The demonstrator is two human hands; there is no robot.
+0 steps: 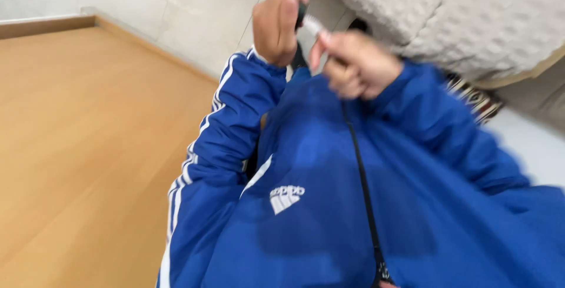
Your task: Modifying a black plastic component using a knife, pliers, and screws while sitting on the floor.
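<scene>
We hold our left hand [276, 20] closed as a fist around a small dark thing [301, 14], above the collar of our blue jacket [329, 205]. Our right hand [359, 64] is just beside it, fingers curled narrow; it is blurred, so we cannot tell what it pinches. To the left the wooden floor [76, 147] is open up to its edge at the pale wall [188, 11]. A white textured cover [488, 23] lies at the top right.

You have two hands in view: your left hand [276, 20] at twelve o'clock and your right hand [356, 64] just past it toward one. You wear one blue jacket [318, 205] with one dark zipper [362, 188]. One cream quilted blanket [471, 17] lies at two o'clock.
</scene>
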